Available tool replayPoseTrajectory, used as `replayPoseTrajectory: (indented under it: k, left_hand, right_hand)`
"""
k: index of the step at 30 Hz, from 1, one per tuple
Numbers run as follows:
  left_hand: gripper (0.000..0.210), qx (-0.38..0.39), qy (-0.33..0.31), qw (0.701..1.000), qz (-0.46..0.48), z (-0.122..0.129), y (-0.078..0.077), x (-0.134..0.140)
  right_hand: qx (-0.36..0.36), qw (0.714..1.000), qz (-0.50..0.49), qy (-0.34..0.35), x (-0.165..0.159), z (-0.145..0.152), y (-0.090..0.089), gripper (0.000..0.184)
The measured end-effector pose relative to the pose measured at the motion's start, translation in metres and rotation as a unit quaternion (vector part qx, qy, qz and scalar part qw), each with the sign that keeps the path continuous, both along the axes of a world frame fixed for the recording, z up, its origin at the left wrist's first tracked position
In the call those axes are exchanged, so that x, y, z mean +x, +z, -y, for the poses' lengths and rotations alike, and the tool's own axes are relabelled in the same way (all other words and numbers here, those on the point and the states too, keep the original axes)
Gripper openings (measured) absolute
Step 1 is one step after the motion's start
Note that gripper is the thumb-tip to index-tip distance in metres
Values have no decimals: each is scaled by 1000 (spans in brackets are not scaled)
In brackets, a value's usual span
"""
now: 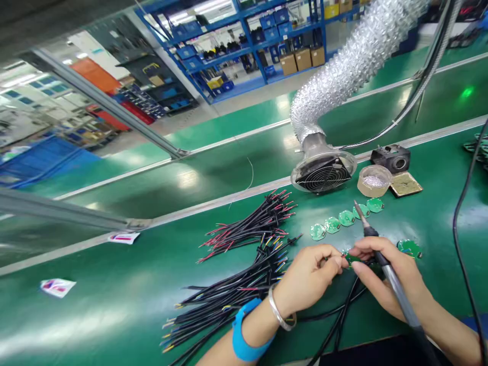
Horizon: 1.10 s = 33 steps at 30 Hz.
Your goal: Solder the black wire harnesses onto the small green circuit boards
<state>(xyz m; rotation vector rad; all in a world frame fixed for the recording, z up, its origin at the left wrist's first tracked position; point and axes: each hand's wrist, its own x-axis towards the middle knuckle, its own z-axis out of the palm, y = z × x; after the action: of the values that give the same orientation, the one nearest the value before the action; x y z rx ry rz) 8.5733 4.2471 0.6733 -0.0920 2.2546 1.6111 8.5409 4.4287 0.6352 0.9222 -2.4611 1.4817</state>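
My left hand (318, 277) is closed in a pinch on a thin red wire (344, 256) beside a small green circuit board (351, 259). A soldering iron (391, 277) rests in my right hand (400, 284), its tip pointing up and away from the board. The right thumb and fingertips are at the board's edge; whether they grip it I cannot tell. Black cables (345, 315) run below both hands. Ahead lies a row of several round green boards (332, 224), and another board with coloured wires (409, 248) lies right of my right hand.
Two bundles of black cables, one with red ends (247, 223) and one with coloured ends (224, 300), lie to the left. A fume extractor (324, 175) hangs over the bench's back edge. Near it stand a round tub (374, 181), a flat tin (406, 184) and a dark holder (392, 158).
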Motion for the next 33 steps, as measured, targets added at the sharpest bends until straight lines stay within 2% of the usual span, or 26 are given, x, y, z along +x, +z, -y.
replayPoseTrajectory:
  k: [2, 6, 10, 13, 16, 20, 24, 28, 33]
  left_hand:
    - [23, 32, 34, 998, 33, -3, -13, 1]
    - [27, 102, 84, 987, 86, -7, -17, 2]
    - [32, 262, 142, 939, 173, -6, -18, -2]
    - [34, 335, 118, 903, 243, -3, -20, -4]
    - [31, 365, 91, 890, 258, -1, -22, -3]
    - [31, 387, 111, 881, 249, -1, -24, -1]
    - [34, 401, 79, 874, 264, -3, -21, 1]
    - [31, 334, 137, 913, 189, -8, -14, 5]
    - [29, 197, 166, 960, 108, -17, -7, 12]
  right_hand:
    - [-40, 999, 28, -3, 4, 10, 1, 25]
    - [-61, 997, 39, -10, 2, 18, 0, 24]
    - [-64, 997, 39, -13, 0, 17, -1, 22]
    - [-80, 996, 30, 1, 0, 15, -2, 21]
    - [-98, 994, 46, 19, 0, 13, -4, 21]
    - [-118, 990, 65, 37, -1, 12, -4, 24]
    - [-125, 990, 43, 46, -2, 11, -1, 24]
    - [-101, 995, 14, 20, -1, 10, 3, 27]
    - [-117, 991, 58, 16, 2, 8, 7, 33]
